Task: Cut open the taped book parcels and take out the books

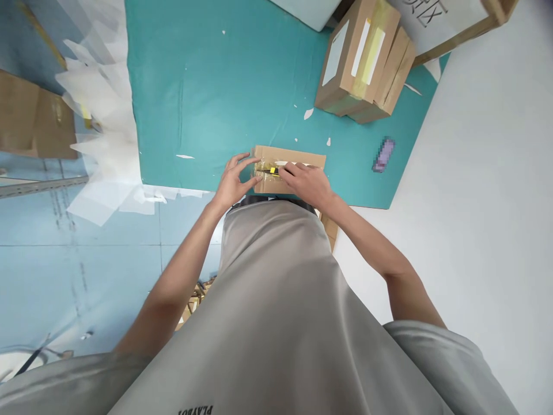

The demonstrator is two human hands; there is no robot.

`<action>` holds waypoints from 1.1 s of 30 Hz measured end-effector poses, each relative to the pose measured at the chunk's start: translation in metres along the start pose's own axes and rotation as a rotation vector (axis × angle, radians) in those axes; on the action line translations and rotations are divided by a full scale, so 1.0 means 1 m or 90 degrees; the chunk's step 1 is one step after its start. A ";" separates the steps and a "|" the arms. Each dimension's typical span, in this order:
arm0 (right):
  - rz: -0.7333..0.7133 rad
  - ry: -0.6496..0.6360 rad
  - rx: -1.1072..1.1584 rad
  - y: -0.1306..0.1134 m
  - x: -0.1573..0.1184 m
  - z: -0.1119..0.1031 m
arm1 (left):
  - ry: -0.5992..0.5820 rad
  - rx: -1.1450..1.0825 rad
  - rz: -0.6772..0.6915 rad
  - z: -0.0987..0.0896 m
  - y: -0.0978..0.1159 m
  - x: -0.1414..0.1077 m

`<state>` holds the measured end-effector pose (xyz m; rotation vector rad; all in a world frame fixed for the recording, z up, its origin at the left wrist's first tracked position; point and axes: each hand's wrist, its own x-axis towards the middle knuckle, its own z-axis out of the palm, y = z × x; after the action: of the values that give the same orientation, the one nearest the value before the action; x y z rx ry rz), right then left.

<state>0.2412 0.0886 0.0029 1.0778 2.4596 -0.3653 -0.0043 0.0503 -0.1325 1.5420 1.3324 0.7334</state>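
Right-hand grip (307, 183): fingers closed on yellow-black cutter (273, 171), palm down, forearm entering from lower right. Left-hand grip (230, 185): thumb and fingers spread apart, tips at left end of taped carton (283, 185), center of frame. Carton lies along near edge of tabletop (194, 98). Room for movement: green surface with paper scraps (308, 114) toward upper center. Limits: larger boxes (363, 63), upper right; white wall (484, 173), right.

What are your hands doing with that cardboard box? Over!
Left hand open, at left end of cardboard box. Right hand gripping yellow-and-black cutter over box. White paper scraps beyond it, seemingly not in the way.
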 end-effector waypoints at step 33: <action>-0.048 -0.002 -0.041 0.002 0.003 -0.007 | 0.016 -0.061 -0.038 0.007 -0.001 -0.001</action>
<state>0.2385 0.0946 0.0070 0.9608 2.4968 -0.3077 0.0008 0.0474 -0.1358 1.4157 1.3363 0.7713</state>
